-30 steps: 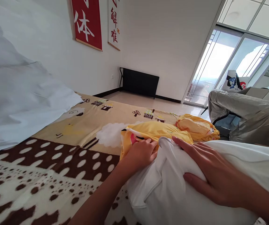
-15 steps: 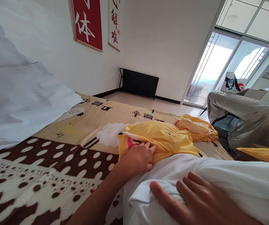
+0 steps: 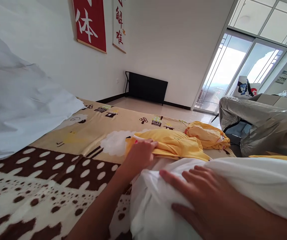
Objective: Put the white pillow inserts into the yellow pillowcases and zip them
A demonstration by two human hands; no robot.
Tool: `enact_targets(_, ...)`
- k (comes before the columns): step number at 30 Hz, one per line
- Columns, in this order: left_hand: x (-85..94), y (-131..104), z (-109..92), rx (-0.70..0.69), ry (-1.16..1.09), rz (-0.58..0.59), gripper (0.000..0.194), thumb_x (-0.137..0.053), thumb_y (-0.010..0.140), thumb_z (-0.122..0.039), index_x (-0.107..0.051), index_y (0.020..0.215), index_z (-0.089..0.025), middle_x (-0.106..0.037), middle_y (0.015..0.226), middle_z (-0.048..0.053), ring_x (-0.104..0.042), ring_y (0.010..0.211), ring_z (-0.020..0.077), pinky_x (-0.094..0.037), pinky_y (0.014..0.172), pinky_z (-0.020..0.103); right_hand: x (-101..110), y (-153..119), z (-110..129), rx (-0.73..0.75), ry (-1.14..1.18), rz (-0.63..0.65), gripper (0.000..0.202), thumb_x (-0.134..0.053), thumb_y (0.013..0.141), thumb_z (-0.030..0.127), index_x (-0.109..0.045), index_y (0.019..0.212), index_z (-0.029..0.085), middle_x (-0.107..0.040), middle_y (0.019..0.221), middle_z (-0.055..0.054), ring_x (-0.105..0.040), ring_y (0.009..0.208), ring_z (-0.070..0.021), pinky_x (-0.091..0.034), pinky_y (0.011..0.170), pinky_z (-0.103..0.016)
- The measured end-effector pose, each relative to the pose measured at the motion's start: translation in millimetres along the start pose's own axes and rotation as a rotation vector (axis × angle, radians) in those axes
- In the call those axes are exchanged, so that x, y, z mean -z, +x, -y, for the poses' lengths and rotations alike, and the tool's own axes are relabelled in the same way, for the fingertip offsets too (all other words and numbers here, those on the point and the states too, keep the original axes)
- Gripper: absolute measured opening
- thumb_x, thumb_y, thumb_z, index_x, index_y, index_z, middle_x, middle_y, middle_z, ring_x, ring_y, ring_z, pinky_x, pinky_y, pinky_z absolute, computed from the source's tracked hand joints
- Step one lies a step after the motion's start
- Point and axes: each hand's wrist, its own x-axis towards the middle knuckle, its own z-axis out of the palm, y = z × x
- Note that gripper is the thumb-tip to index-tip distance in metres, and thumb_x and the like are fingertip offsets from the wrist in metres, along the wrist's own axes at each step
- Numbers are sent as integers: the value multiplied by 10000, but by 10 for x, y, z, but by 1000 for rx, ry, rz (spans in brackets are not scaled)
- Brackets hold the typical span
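My left hand (image 3: 142,153) is closed on the near-left part of a yellow quilt cover (image 3: 178,143), its fingers curled over the fabric. The cover lies crumpled on a patterned blanket (image 3: 83,143). At lower right, my right hand (image 3: 205,190) grips a bulky white quilt (image 3: 153,206), which bunches up in front of it. The index finger reaches forward, and the thumb is apart beneath it. The quilt's far edge meets the yellow cloth; whether it goes inside is hidden.
White fabric (image 3: 28,106) rises at the left. More bunched yellow cloth (image 3: 205,135) lies at the blanket's far right edge. Beyond stands furniture in shiny plastic wrap (image 3: 258,113) with a printed bag (image 3: 243,87) on it. A black panel (image 3: 147,87) leans against the back wall.
My right hand has moved forward, lifting and bunching the white quilt. My left hand has shifted slightly left and away from me, covering more of the cover's corner.
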Motion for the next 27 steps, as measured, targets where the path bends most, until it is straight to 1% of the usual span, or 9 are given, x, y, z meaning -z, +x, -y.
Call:
enact_targets(5,94,34,190,146,-43,-190,214,-456,708,-115,-613,834,-190,-613,893,50,-557,817,190,-393,648,281,145,521,-715,-292,117,63,445,-385,911,487,-463,1297,280,-663,1045,-83,-602,912,-254,-412,736,-342)
enact_targets(8,52,75,177,176,-109,-323,210,-460,677,-107,-605,802,-192,-604,804,33,-529,776,173,-381,656,273,126,833,-1087,-448,127,82,413,-389,897,494,-565,1128,201,-655,1013,-104,-585,926,-252,-402,718,-316)
enact_targets(10,13,108,154,204,-254,-341,155,-478,664,-130,-591,750,-194,-580,688,-4,-497,657,140,-358,601,255,50,961,-1199,-485,135,141,408,-389,890,496,-608,978,163,-653,977,-118,-586,903,-244,-401,692,-301)
enact_targets(12,-45,153,149,234,-443,-305,82,-512,664,-181,-583,704,-191,-534,586,-37,-446,557,109,-324,539,235,-65,1006,-1171,-445,163,241,407,-386,893,481,-622,878,150,-660,940,-121,-597,855,-228,-401,676,-293)
enact_targets(14,-128,211,170,252,-608,-264,47,-544,642,-207,-575,664,-179,-487,528,-55,-418,522,91,-305,508,215,-191,978,-1020,-380,188,311,399,-380,902,455,-627,862,144,-671,922,-120,-607,822,-214,-405,687,-294)
enact_targets(17,-265,293,223,286,-767,-238,54,-542,631,-215,-553,628,-163,-440,494,-65,-402,500,79,-278,475,199,-331,865,-658,-285,183,323,377,-379,912,430,-633,917,150,-677,939,-116,-616,846,-216,-410,721,-305)
enact_targets(19,-311,315,227,311,-801,-272,62,-529,636,-219,-543,629,-159,-447,502,-60,-398,494,78,-277,466,196,-376,803,-416,-231,165,315,354,-386,907,410,-637,915,161,-680,909,-108,-621,827,-220,-414,711,-312)
enact_targets(23,-206,239,83,285,-747,-372,19,-507,605,-179,-512,602,-161,-431,502,-58,-370,481,72,-275,459,198,-413,813,-174,-193,151,278,322,-389,886,359,-649,886,170,-679,856,-99,-614,755,-212,-417,672,-310)
enact_targets(27,9,60,-153,209,-564,-413,48,-528,599,-134,-503,582,-171,-392,471,-70,-339,465,65,-279,479,206,-447,865,-267,-308,89,250,314,-370,872,296,-669,882,200,-679,838,-83,-607,729,-204,-407,670,-305)
